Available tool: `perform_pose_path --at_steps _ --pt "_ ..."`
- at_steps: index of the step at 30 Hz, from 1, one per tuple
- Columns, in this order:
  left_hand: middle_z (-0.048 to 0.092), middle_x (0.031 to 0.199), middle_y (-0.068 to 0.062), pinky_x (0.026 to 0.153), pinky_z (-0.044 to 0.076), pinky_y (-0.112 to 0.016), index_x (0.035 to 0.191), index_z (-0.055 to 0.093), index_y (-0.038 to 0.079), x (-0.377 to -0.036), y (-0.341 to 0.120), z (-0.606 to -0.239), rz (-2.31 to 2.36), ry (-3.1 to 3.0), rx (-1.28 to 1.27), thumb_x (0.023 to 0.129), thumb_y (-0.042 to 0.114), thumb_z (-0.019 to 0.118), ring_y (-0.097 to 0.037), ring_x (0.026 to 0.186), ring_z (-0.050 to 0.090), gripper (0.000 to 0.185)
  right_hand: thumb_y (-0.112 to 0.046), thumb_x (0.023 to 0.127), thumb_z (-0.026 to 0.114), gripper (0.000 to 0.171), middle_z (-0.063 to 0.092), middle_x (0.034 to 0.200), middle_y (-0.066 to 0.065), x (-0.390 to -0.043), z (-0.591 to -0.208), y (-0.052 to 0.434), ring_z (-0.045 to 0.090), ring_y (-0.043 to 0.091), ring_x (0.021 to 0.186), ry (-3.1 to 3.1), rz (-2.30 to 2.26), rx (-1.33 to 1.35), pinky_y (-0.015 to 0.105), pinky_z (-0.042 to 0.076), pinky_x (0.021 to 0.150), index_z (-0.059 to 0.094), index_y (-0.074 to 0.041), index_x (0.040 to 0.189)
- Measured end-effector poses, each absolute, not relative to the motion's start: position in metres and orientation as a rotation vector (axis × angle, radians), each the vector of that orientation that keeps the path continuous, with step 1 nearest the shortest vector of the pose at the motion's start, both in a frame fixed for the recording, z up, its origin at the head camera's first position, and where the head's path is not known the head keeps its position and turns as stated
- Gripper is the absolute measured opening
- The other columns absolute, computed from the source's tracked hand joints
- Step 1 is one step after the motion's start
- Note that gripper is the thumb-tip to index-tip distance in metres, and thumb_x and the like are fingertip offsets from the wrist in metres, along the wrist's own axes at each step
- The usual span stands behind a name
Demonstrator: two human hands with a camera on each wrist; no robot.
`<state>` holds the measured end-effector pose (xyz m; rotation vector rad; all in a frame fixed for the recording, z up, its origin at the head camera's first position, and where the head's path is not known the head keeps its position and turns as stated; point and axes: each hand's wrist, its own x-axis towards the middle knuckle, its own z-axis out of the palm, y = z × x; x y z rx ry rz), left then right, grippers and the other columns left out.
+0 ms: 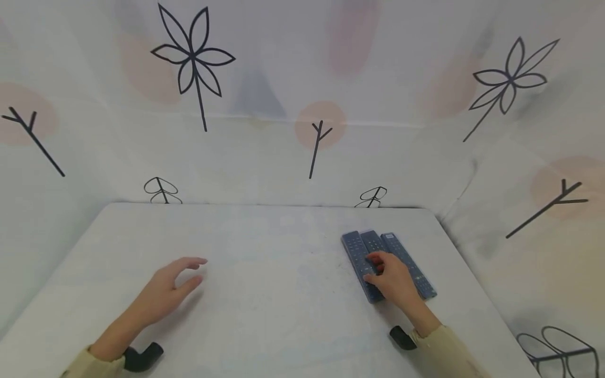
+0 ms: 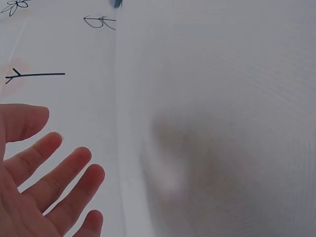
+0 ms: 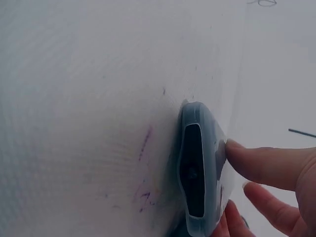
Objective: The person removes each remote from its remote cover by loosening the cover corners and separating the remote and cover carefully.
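Note:
Three dark blue remote controls lie side by side at the right of the table: a left one (image 1: pixel 354 256), a middle one (image 1: pixel 372 239) and a right one (image 1: pixel 416 272). My right hand (image 1: pixel 395 276) is over the left and middle remotes, its thumb and fingers bent loosely above them. The right wrist view shows one remote (image 3: pixel 212 170) end-on, in a translucent cover, with my thumb (image 3: pixel 266 165) right at its upper face. Over the table's left half, my left hand (image 1: pixel 163 291) hovers with fingers spread and nothing in them.
The white table (image 1: pixel 264 294) spreads in front of me, with a few purple marks (image 3: pixel 145 143) near the remote. Cloth printed with leaves and twigs (image 1: pixel 312 157) rises behind it and along the sides. Black bands (image 1: pixel 143 358) sit at both wrists.

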<state>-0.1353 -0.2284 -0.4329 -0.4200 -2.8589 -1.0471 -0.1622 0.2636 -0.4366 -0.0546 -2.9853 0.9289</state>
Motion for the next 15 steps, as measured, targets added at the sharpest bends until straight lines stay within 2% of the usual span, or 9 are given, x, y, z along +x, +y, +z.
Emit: perform_pose_path --at_steps 9,15 --pt "0.063 0.129 -0.009 0.097 0.044 -0.060 0.134 0.058 0.013 -0.1357 -0.2257 -0.4368 -1.040 -2.887 -0.428 0.098 0.023 0.065 -0.034 0.121 0.056 0.038 -0.012 0.080 0.083 0.055 0.064 0.119 0.021 -0.1572 -0.4330 0.2601 0.062 0.035 0.107 -2.960 1.015 -0.068 0.050 0.052 0.085 0.058 -0.001 0.127" --pt "0.062 0.130 -0.010 0.098 0.043 -0.060 0.136 0.057 0.013 -0.1368 -0.2256 -0.4357 -1.046 -2.894 -0.436 0.099 0.022 0.065 -0.034 0.123 0.055 0.039 -0.014 0.083 0.081 0.057 0.063 0.121 0.024 -0.1604 -0.4323 0.2590 0.061 0.038 0.109 -2.988 1.023 -0.099 0.050 0.053 0.083 0.056 -0.001 0.133"
